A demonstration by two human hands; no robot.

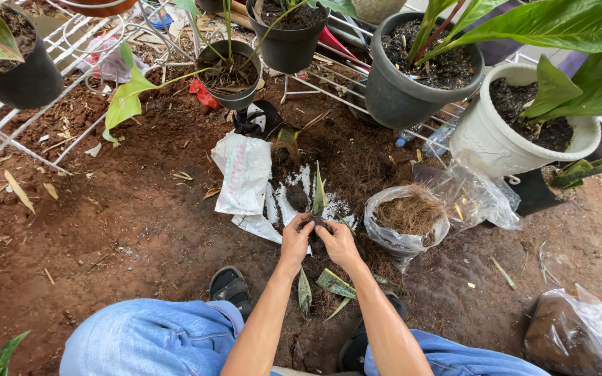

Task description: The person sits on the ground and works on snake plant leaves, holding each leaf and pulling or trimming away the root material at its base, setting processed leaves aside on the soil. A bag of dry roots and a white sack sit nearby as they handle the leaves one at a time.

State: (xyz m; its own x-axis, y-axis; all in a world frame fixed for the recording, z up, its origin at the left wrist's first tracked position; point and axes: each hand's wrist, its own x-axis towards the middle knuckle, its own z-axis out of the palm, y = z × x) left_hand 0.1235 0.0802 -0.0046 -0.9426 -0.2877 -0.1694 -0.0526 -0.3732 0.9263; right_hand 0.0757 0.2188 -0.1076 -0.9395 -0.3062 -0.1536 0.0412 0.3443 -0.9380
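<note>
Two bare hands are seen pressed together at the centre of the view, over a heap of dark soil. The left hand (295,235) and the right hand (338,240) are closed around the base of a small cutting (318,197), whose single pointed green leaf stands nearly upright. The fingers of both hands are curled inward and gripping the soil-covered root clump; the fingertips themselves are partly hidden by dirt. The cutting is held just above a white sack (245,174) spread flat on the ground, which lies at eleven o'clock from the hands. A clear plastic bag of brown coconut fibre (409,216) is noted at three o'clock, just beside the right hand. Loose cut leaves (334,283) are lying at six o'clock, between the forearms. A grey pot (402,94) is recorded at one o'clock, and a white pot (496,143) at two o'clock, both planted with broad green leaves. A smaller black pot (235,76) stands at twelve o'clock. A dark sandal (230,287) is observed at seven o'clock, near blue denim knees.
</note>
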